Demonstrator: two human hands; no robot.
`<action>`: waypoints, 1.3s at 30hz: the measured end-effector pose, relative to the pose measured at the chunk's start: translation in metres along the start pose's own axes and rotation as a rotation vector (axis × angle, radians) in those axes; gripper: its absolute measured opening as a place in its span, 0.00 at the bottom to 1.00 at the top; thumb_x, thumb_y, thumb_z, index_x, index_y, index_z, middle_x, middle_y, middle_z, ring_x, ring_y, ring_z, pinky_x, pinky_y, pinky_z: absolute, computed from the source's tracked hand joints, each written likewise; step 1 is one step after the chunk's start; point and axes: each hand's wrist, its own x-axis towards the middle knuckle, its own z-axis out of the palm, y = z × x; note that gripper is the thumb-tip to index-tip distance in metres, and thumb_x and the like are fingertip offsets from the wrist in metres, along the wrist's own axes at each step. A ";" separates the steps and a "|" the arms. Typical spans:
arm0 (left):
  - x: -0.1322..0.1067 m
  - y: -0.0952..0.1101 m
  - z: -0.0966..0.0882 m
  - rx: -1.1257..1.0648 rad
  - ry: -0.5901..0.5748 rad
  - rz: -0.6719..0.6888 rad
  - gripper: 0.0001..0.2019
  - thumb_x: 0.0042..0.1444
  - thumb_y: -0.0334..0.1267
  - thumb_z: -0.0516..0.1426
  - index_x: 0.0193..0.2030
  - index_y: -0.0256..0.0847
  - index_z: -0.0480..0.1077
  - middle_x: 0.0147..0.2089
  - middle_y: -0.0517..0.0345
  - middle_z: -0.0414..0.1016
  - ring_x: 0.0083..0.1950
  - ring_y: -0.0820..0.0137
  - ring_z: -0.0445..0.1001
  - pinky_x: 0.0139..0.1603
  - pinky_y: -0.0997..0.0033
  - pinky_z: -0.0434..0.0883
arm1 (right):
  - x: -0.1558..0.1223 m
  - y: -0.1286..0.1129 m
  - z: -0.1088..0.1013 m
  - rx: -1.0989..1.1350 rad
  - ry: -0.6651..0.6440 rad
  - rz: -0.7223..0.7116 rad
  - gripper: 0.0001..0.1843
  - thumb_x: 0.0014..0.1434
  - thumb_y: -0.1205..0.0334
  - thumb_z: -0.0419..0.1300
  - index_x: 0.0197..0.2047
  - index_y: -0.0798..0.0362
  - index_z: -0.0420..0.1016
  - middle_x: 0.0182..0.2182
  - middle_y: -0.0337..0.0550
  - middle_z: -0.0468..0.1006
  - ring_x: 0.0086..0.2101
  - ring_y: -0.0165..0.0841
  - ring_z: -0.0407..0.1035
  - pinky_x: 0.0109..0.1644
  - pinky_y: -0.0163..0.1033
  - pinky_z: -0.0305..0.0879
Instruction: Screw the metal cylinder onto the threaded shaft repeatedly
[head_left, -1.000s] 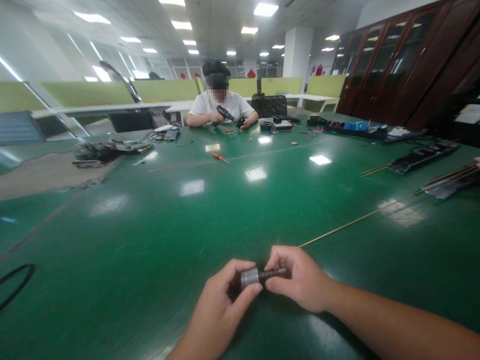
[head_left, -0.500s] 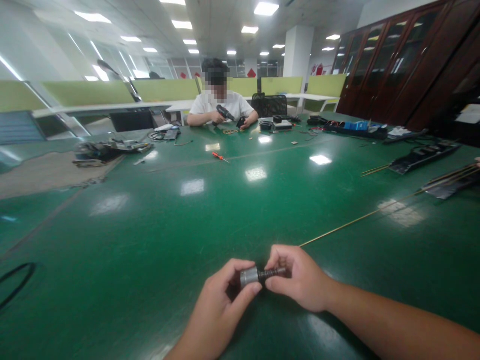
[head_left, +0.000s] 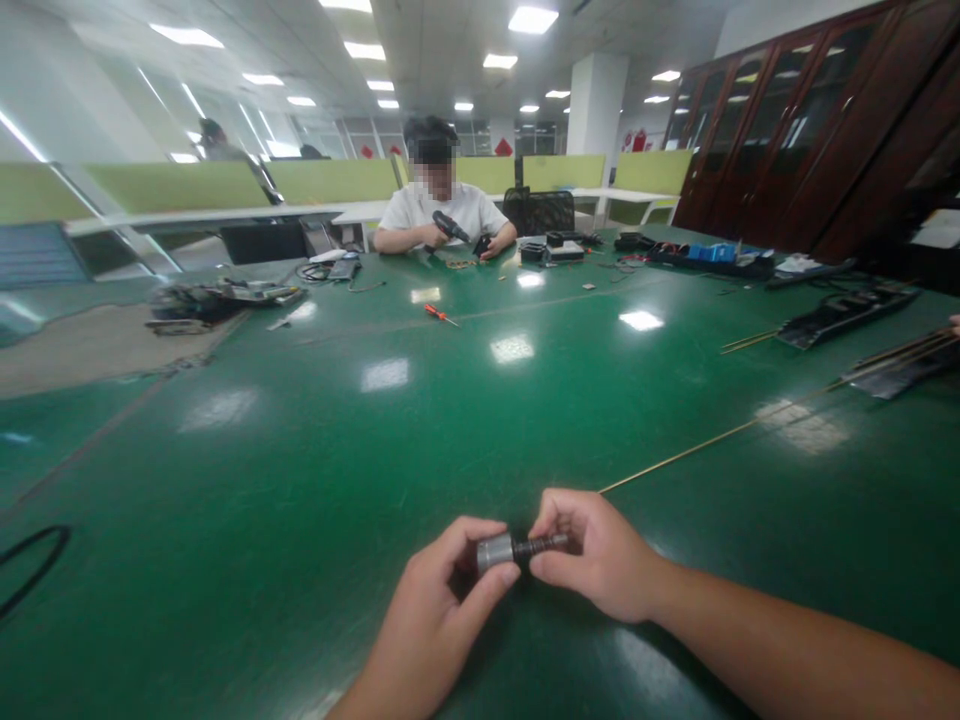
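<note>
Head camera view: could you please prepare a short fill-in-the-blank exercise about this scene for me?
1. Between the left hand and the right hand, the silver cylinder is gripped by the ____ one.
2. The colour of the tabletop is ____.
3. The person opposite wears a ____ shirt.

Missing words: left; green; white.

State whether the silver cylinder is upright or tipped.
Tipped: the left hand holds the silver cylinder, its dark shaft pointing sideways toward the right hand.

An office: green partitions (head_left: 337, 180), white desks (head_left: 611, 193), ceiling light panels (head_left: 532, 19).
</note>
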 end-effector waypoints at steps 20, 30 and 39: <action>0.001 -0.002 0.000 0.026 0.063 -0.005 0.12 0.62 0.48 0.59 0.47 0.45 0.73 0.40 0.60 0.78 0.41 0.62 0.76 0.43 0.67 0.67 | -0.001 0.003 0.000 0.022 0.022 -0.012 0.08 0.51 0.66 0.65 0.33 0.52 0.68 0.24 0.33 0.69 0.25 0.29 0.59 0.31 0.35 0.53; -0.001 -0.005 -0.001 -0.019 0.096 0.010 0.12 0.63 0.48 0.60 0.47 0.45 0.73 0.39 0.60 0.78 0.40 0.63 0.77 0.42 0.68 0.68 | -0.002 0.001 -0.001 0.002 0.025 0.004 0.09 0.54 0.62 0.65 0.33 0.53 0.67 0.22 0.32 0.67 0.24 0.28 0.59 0.29 0.35 0.53; 0.000 -0.003 -0.001 -0.017 0.111 0.009 0.12 0.62 0.47 0.60 0.47 0.44 0.74 0.38 0.59 0.79 0.39 0.62 0.77 0.40 0.69 0.67 | -0.002 0.001 0.000 -0.021 0.041 -0.009 0.09 0.56 0.63 0.66 0.33 0.53 0.68 0.23 0.32 0.67 0.24 0.28 0.60 0.30 0.34 0.54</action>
